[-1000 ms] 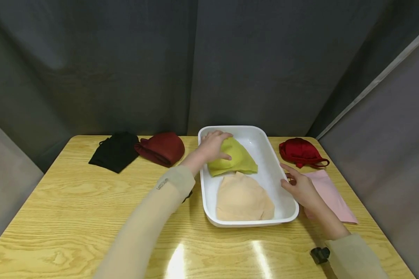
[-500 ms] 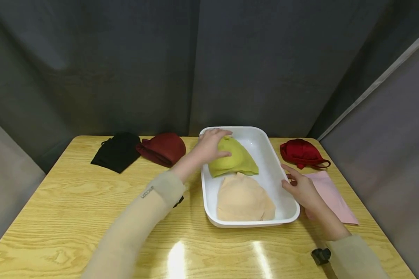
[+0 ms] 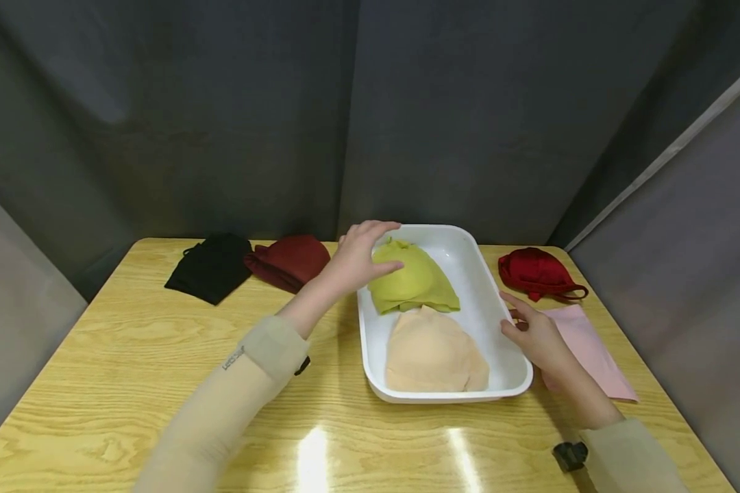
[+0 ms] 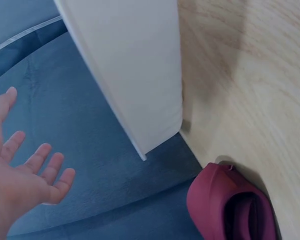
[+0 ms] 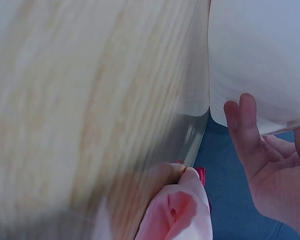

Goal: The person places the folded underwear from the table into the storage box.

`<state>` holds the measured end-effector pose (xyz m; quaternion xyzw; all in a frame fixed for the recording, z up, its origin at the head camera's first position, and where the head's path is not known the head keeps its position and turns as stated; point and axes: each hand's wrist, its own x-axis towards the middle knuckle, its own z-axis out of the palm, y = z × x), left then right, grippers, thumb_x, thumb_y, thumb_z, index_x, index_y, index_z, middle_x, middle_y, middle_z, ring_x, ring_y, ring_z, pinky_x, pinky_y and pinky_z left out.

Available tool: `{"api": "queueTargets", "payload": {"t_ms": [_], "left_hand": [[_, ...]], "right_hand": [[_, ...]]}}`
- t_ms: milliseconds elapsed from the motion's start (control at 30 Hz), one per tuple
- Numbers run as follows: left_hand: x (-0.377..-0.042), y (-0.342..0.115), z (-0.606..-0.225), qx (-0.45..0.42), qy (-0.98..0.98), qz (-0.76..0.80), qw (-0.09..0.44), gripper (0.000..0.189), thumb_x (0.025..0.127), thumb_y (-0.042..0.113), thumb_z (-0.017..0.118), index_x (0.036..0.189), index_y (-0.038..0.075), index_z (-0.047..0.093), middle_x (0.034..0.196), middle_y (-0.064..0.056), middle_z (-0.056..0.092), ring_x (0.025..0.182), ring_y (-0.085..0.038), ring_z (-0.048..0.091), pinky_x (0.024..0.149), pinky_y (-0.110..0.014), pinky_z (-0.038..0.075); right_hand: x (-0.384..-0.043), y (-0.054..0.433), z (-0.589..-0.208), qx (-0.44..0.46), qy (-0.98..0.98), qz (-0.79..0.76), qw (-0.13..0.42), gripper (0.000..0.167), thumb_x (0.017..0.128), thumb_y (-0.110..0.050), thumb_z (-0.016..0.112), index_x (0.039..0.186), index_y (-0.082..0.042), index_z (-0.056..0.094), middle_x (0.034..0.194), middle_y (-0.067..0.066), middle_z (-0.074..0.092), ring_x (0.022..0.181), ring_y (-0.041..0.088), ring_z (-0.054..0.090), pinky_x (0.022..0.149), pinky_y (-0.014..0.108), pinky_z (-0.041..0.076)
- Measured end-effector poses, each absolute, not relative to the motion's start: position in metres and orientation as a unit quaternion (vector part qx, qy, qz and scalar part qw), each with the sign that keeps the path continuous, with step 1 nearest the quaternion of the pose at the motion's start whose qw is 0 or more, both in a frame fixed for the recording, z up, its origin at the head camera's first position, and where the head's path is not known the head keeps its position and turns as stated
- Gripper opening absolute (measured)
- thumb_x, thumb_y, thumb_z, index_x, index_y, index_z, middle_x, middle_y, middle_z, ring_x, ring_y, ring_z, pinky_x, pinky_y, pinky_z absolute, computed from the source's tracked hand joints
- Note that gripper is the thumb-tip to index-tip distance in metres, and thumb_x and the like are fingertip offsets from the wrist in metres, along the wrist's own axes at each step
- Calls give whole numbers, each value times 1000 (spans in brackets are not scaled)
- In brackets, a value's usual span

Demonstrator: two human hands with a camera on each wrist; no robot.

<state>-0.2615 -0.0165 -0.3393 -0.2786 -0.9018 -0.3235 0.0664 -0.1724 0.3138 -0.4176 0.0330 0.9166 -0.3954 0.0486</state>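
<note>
A white tray stands on the table holding a folded yellow-green bra at its far left and a folded beige bra at its near end. My left hand hovers over the tray's far left corner, fingers and thumb spread beside the yellow-green bra, nothing between them; the left wrist view shows it apart from the tray's outer wall. My right hand holds the tray's right rim, thumb and index finger at the edge. Its other fingers lie against the outer wall.
Left of the tray lie a maroon folded bra and a black folded garment. On the right are a red satin bra and a pink cloth item. Grey curtains hang behind the wooden table.
My left hand has lifted off the yellow-green bra and drawn slightly up and left, uncovering more of it. My right hand stays at the tray's rim.
</note>
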Motion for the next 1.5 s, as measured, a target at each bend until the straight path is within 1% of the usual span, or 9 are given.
{"api": "queueTargets", "payload": {"t_ms": [167, 300, 467, 700, 867, 1000, 1267, 1433, 1500], "left_hand": [[-252, -25, -332, -278, -896, -336, 85, 63, 83, 37, 72, 139, 20, 46, 140, -4, 45, 129, -23, 38, 104, -49, 31], [-245, -33, -327, -280, -890, -344, 104, 63, 83, 38, 72, 138, 20, 47, 140, -2, 46, 129, -22, 38, 104, -50, 31], [-235, -44, -319, -289, -880, -355, 125, 63, 82, 37, 73, 137, 18, 49, 139, -3, 47, 129, -23, 39, 104, -49, 32], [-225, -58, -314, -292, -870, -369, 150, 63, 81, 35, 74, 136, 19, 50, 139, -1, 47, 129, -21, 38, 106, -48, 31], [-222, -70, -318, -288, -869, -361, 176, 61, 81, 33, 74, 136, 18, 50, 138, -4, 48, 130, -23, 38, 106, -50, 30], [-220, -81, -325, -274, -871, -358, 196, 60, 81, 30, 75, 135, 16, 51, 138, -7, 48, 129, -25, 39, 106, -48, 33], [-220, -106, -340, -244, -855, -382, 251, 57, 80, 22, 77, 131, 14, 54, 134, -7, 52, 124, -24, 43, 102, -44, 39], [-223, -121, -349, -227, -849, -397, 265, 56, 82, 21, 75, 132, 14, 53, 134, -6, 51, 124, -24, 43, 101, -47, 38], [-224, -126, -353, -221, -846, -405, 268, 56, 82, 22, 75, 133, 15, 53, 135, -5, 51, 124, -23, 43, 101, -46, 37]], "right_hand": [[-173, 314, -417, 22, 923, -384, 36, 61, 95, -24, 54, 150, -16, 28, 131, 28, 49, 106, 37, 55, 84, 46, 53], [-173, 314, -418, 21, 922, -385, 37, 61, 95, -25, 54, 150, -17, 28, 131, 28, 49, 106, 36, 55, 83, 44, 54], [-174, 315, -420, 12, 926, -376, 28, 60, 95, -23, 54, 149, -15, 29, 128, 29, 51, 103, 36, 57, 81, 44, 55], [-174, 315, -418, 18, 926, -377, 28, 60, 95, -24, 54, 149, -16, 30, 129, 29, 49, 103, 38, 56, 84, 46, 53], [-174, 314, -416, 27, 920, -388, 37, 61, 95, -25, 54, 149, -17, 29, 130, 28, 48, 104, 36, 55, 84, 44, 53], [-173, 313, -416, 39, 914, -401, 50, 62, 95, -27, 55, 150, -20, 27, 132, 26, 46, 105, 34, 53, 84, 41, 54], [-174, 314, -418, 21, 922, -386, 32, 61, 94, -25, 56, 149, -16, 30, 127, 25, 51, 99, 31, 54, 79, 32, 54], [-174, 314, -418, 19, 923, -382, 33, 61, 94, -24, 55, 149, -15, 29, 129, 28, 50, 101, 34, 55, 82, 40, 54], [-174, 314, -418, 10, 929, -369, 23, 60, 94, -22, 54, 148, -13, 30, 127, 30, 51, 102, 36, 56, 82, 44, 54]]}}
